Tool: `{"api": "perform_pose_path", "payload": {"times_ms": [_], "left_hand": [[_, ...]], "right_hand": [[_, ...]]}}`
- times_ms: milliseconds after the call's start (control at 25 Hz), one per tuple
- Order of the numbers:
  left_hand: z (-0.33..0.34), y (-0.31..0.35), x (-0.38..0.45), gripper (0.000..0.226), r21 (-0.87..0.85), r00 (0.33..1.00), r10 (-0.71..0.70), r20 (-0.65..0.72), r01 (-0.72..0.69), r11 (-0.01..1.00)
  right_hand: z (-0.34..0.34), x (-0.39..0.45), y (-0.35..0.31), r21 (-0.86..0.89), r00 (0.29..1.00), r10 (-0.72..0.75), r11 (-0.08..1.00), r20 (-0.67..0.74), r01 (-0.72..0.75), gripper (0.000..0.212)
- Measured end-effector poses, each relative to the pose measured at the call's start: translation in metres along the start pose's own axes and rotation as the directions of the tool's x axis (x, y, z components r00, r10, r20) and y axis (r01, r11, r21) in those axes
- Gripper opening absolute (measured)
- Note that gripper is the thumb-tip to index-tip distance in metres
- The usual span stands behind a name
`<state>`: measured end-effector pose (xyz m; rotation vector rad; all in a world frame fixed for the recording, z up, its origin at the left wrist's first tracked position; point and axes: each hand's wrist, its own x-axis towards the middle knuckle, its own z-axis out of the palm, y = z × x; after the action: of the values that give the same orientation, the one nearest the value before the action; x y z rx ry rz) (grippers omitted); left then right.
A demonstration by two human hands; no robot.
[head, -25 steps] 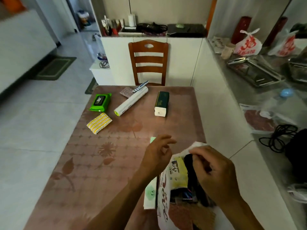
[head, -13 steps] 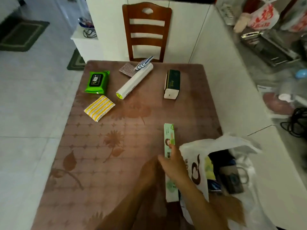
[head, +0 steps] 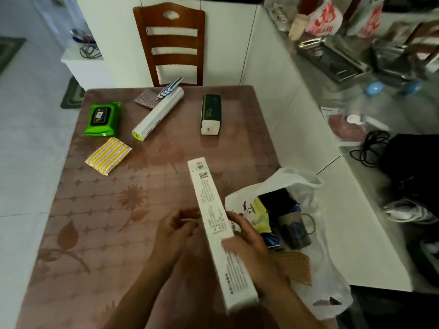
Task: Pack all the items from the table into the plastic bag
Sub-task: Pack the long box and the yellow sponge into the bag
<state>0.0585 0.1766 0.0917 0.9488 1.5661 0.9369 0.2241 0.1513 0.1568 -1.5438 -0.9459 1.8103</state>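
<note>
Far ahead-left of the hands lie a green pack [head: 102,119] and a yellow sponge [head: 108,156]; ahead, a white roll [head: 158,113] and a dark box [head: 211,114]. The left hand [head: 175,230] hovers over the table [head: 99,233], fingers loosely curled, holding nothing. The right hand [head: 248,248] grips a long white box [head: 219,231] just left of the bag [head: 316,252]. The box is long and the bag's mouth slack and crowded, so it could snag the rim or tip the bag over the table edge.

A home dining area: wooden chair [head: 169,43], patterned table [head: 99,210], cluttered counter [head: 332,96].
</note>
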Motion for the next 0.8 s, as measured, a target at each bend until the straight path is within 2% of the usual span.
{"api": "perform_pose_path", "payload": {"times_ms": [120,240,320,400,480,560,600,640,720,760,800], "left_hand": [[0.035,0.013,-0.020,0.032,0.058,0.998,0.066,0.022,-0.067,0.996],[0.078,0.017,-0.044,0.027,0.147,0.991,0.131,-0.037,-0.124,0.981],[0.102,0.012,-0.062,0.019,0.264,0.974,0.202,-0.105,-0.168,0.950],[0.120,0.005,-0.084,0.016,0.371,0.944,0.326,-0.060,-0.282,0.885],[0.131,0.005,-0.102,0.013,0.395,0.909,0.403,0.109,-0.412,0.821],[0.136,0.002,-0.109,0.014,0.485,0.876,0.412,0.252,-0.483,0.729],[0.138,-0.001,-0.107,0.015,0.532,0.869,0.421,0.258,-0.492,0.689],[0.140,-0.003,-0.104,0.016,0.576,0.868,0.439,0.232,-0.486,0.657],[0.146,-0.001,-0.091,0.020,0.718,0.863,0.481,0.157,-0.434,0.544],[0.150,0.002,-0.080,0.024,0.812,0.869,0.468,0.160,-0.386,0.438],[0.154,0.006,-0.068,0.031,0.887,0.895,0.407,0.184,-0.329,0.323]], "right_hand": [[-0.086,-0.070,-0.022,0.166,0.985,-0.076,0.985,0.154,0.050,0.072],[-0.180,-0.090,-0.014,0.151,0.979,0.082,0.982,0.184,-0.111,0.102],[-0.228,-0.089,-0.001,0.140,0.955,0.231,0.956,0.186,-0.258,0.105],[-0.248,-0.079,0.008,0.109,0.936,0.314,0.937,0.157,-0.332,0.094],[-0.243,-0.067,0.002,0.051,0.925,0.339,0.935,0.170,-0.352,0.064],[-0.243,-0.057,-0.009,-0.052,0.937,0.319,0.948,0.140,-0.315,0.027],[-0.250,-0.058,-0.012,-0.137,0.947,0.296,0.950,0.122,-0.279,0.023],[-0.258,-0.062,-0.014,-0.229,0.954,0.272,0.944,0.129,-0.239,0.029],[-0.280,-0.074,-0.008,-0.323,0.946,0.272,0.924,0.175,-0.206,0.067],[-0.289,-0.077,-0.003,-0.312,0.939,0.285,0.925,0.193,-0.217,0.080],[-0.293,-0.075,0.003,-0.291,0.935,0.288,0.930,0.206,-0.222,0.081]]}}
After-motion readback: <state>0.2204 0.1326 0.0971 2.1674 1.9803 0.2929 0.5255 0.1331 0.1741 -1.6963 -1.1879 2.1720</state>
